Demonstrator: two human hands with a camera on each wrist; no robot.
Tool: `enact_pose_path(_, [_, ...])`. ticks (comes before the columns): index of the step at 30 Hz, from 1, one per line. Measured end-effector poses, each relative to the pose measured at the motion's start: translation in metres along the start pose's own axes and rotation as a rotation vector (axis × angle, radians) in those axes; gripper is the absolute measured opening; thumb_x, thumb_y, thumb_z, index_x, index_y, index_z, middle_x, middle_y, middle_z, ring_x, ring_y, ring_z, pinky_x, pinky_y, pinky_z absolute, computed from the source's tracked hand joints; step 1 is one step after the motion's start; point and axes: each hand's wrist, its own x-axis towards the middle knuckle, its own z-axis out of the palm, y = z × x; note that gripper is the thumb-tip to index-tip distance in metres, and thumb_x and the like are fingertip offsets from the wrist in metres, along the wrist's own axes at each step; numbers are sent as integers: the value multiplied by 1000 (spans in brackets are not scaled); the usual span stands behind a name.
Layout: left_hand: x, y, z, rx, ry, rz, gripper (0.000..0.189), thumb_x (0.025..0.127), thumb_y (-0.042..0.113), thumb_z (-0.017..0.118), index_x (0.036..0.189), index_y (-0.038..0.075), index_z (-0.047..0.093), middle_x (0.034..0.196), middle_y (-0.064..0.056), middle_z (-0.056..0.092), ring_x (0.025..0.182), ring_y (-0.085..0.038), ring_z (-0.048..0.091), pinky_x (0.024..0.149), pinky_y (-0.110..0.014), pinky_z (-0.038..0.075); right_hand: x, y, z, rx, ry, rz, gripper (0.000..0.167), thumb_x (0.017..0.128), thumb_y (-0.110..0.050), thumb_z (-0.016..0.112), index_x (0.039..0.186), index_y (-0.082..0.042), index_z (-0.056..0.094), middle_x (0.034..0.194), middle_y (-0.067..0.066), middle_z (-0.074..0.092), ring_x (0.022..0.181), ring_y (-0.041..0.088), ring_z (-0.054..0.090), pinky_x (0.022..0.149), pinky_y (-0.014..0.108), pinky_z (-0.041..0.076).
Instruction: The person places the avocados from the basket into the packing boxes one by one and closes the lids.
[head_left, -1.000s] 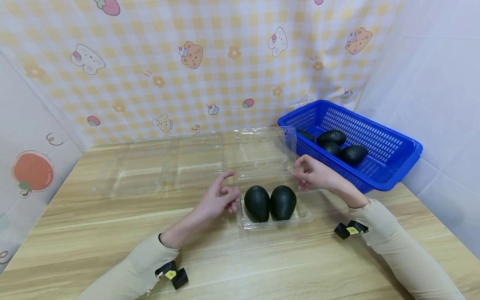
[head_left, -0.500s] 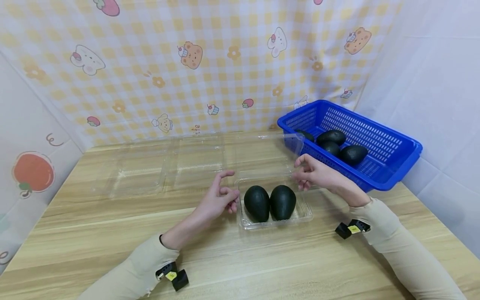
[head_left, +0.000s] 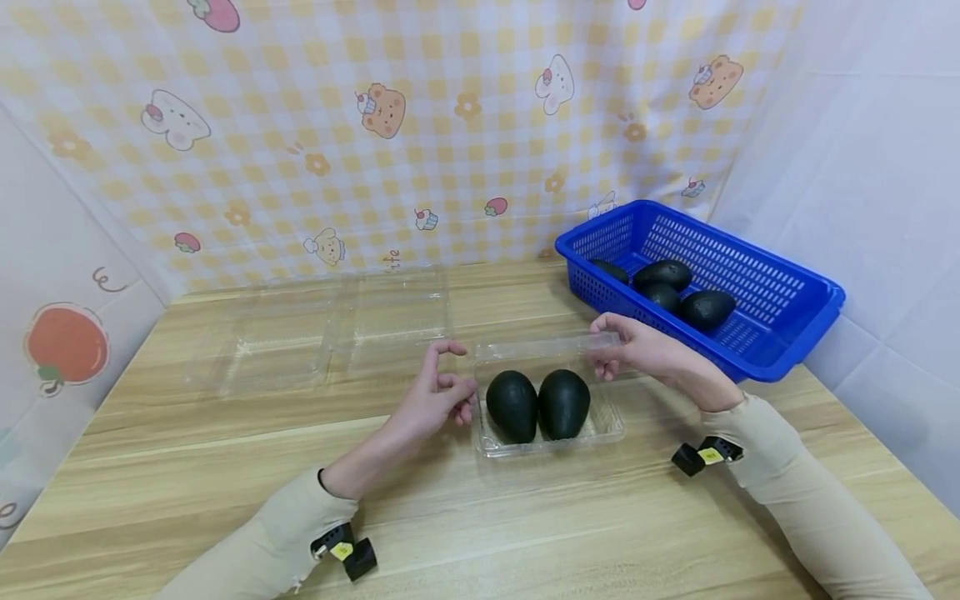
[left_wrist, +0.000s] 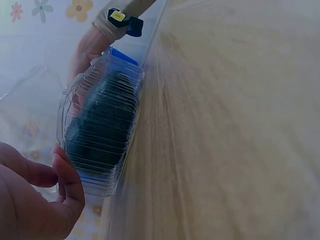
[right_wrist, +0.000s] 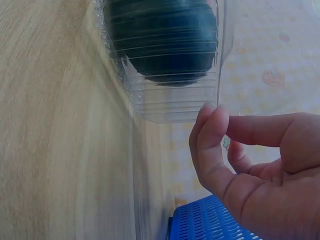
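Observation:
A clear plastic clamshell container [head_left: 517,451] sits on the table with two dark green avocados, one on the left [head_left: 512,407] and one on the right [head_left: 564,404], side by side in its base. Its lid [head_left: 540,345] stands raised along the back edge, seen almost edge-on. My left hand [head_left: 431,398] grips the left side with curled fingertips at the rim. On the opposite side my right hand [head_left: 633,354] pinches around the back right corner; part of it shows through the lid. Both wrist views show fingertips right at the container's ribbed wall [right_wrist: 170,107].
Two other clear plastic containers, one farther left [head_left: 281,337] and one nearer [head_left: 397,312], lie open at the back left. A blue plastic basket [head_left: 817,333] holding several avocados [head_left: 708,310] stands behind my right hand. A checked cloth [head_left: 465,158] hangs behind the table.
The lid has swung up and forward from lying back behind the container to its raised position. Both hands stay nearly in place at the container's sides.

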Motion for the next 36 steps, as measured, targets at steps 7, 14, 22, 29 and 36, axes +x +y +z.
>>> enact_pose_path(7, [1,0,-1,-13,10,-12,31,105,-2,46,130,10,33,77,-10,56,60,-16,56,57,-21,47,-2,0,-4,-54,-23,6,18,98,3,51,115,3,44,94,17,62,75,22,65,69,31,57])
enact_pose_path(14, [3,2,0,-30,39,-60,21,109,10,35,130,8,37,77,-9,53,58,-16,54,55,-21,46,-1,0,-4,-25,-26,-11,13,102,0,40,110,6,46,90,14,60,75,22,62,67,30,55])
enact_pose_path(22, [3,2,-2,-53,28,-58,25,109,19,40,131,7,37,78,-7,55,58,-15,55,55,-21,47,-1,-1,-4,3,-9,14,16,104,-4,40,111,9,47,89,13,59,74,19,60,68,28,54])
enact_pose_path(29, [2,2,-1,-50,46,-84,39,98,5,52,133,2,33,79,-7,58,60,-14,56,56,-21,47,-4,-4,-5,-83,-43,24,26,99,-3,48,121,9,43,85,13,61,73,21,60,70,33,54])
enact_pose_path(36, [0,5,-2,-2,46,-111,37,99,4,54,131,-7,38,85,-9,60,63,-13,57,58,-21,49,-8,-8,-9,-126,-107,67,41,99,-7,52,132,15,41,83,10,64,74,19,63,69,31,56])
